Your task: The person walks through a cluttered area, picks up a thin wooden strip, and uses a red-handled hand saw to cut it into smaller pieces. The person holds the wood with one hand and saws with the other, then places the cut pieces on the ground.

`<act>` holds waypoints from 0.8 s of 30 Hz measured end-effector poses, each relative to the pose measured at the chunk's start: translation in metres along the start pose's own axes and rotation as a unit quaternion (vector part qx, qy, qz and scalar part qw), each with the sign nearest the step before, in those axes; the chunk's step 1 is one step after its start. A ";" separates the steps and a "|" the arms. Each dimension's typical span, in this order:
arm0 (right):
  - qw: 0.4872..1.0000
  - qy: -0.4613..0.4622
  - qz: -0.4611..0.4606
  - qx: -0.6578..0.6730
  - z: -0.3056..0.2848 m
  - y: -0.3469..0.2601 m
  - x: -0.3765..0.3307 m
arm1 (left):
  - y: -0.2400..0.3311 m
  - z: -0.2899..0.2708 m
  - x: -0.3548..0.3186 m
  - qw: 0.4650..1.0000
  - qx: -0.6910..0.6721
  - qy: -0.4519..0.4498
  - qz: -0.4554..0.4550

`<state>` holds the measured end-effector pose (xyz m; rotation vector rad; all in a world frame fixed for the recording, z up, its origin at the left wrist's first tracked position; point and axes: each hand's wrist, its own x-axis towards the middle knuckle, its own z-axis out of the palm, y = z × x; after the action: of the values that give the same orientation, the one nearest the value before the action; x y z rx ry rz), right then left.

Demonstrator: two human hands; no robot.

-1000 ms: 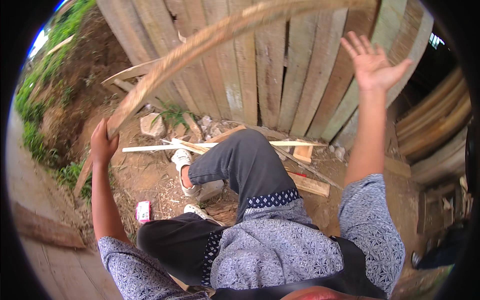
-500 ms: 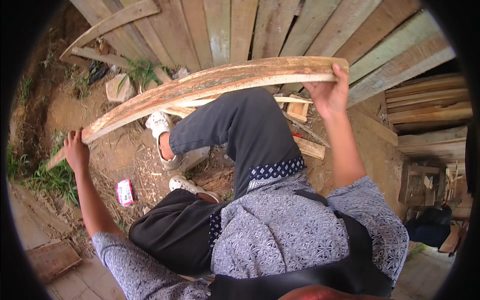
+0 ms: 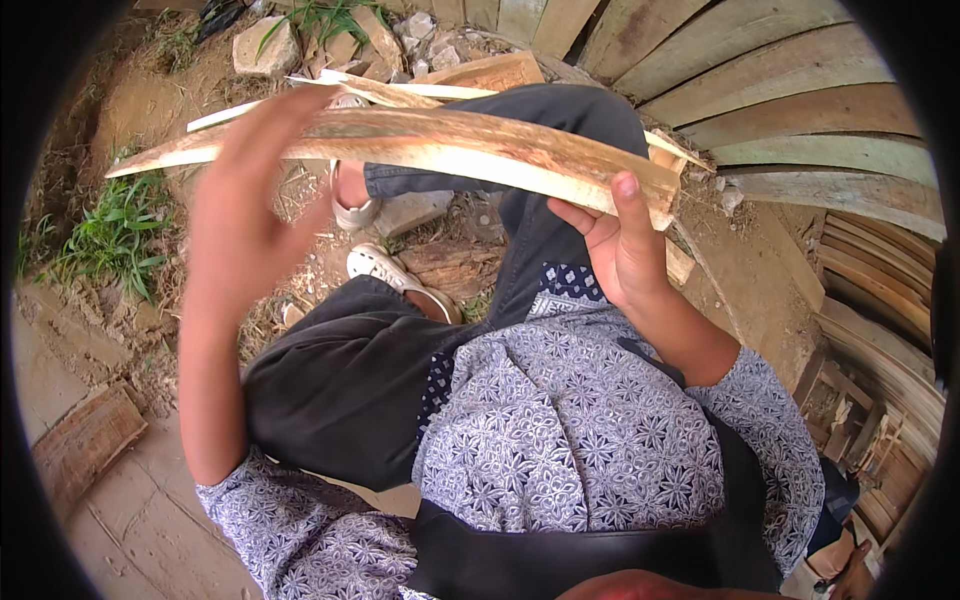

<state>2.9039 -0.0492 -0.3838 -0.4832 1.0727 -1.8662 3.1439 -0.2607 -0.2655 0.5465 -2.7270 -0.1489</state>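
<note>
At your far left, a brown slab [image 3: 88,445] lies on the ground, with a clump of grass [image 3: 118,230] beyond it. Your left hand [image 3: 240,195] is raised and blurred, its thumb spread wide from the fingers; it covers part of the board near that end, and you cannot tell from this view whether it touches it. The board [image 3: 450,148] stretches across in front of you, over your bent right leg, its narrow tip to the left and its thicker end to the right. A pale stone [image 3: 266,47] and thin strips of wood [image 3: 385,93] lie on the ground past it. Below the board, your light shoe [image 3: 385,268] rests near a chunk of wood [image 3: 452,265]. Your right hand [image 3: 632,250] grips the board's right end, thumb up against its near edge, fingers underneath. Farther right stand the fence [image 3: 770,105] and stacked boards [image 3: 880,270].
</note>
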 end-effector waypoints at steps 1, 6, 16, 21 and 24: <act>1.000 -0.014 0.007 0.018 0.014 0.002 0.001 | 0.023 -0.001 0.001 0.997 0.012 -0.031 0.065; 0.996 -0.039 -0.020 0.076 0.053 -0.004 -0.004 | 0.059 0.031 0.019 0.987 0.042 -0.006 0.158; 0.963 -0.269 -0.032 -0.002 0.045 -0.020 -0.014 | 0.039 0.048 0.046 0.963 0.093 0.131 0.215; 0.962 -0.271 -0.037 0.014 0.050 -0.026 -0.019 | 0.037 0.031 0.052 0.954 0.095 0.133 0.250; 0.951 -0.285 -0.121 0.021 0.055 -0.040 -0.023 | 0.047 0.015 0.051 0.952 0.098 0.160 0.240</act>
<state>2.9330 -0.0471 -0.3181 -1.0903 0.6019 -1.7827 3.0781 -0.2367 -0.2553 -0.0572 -2.4775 0.3099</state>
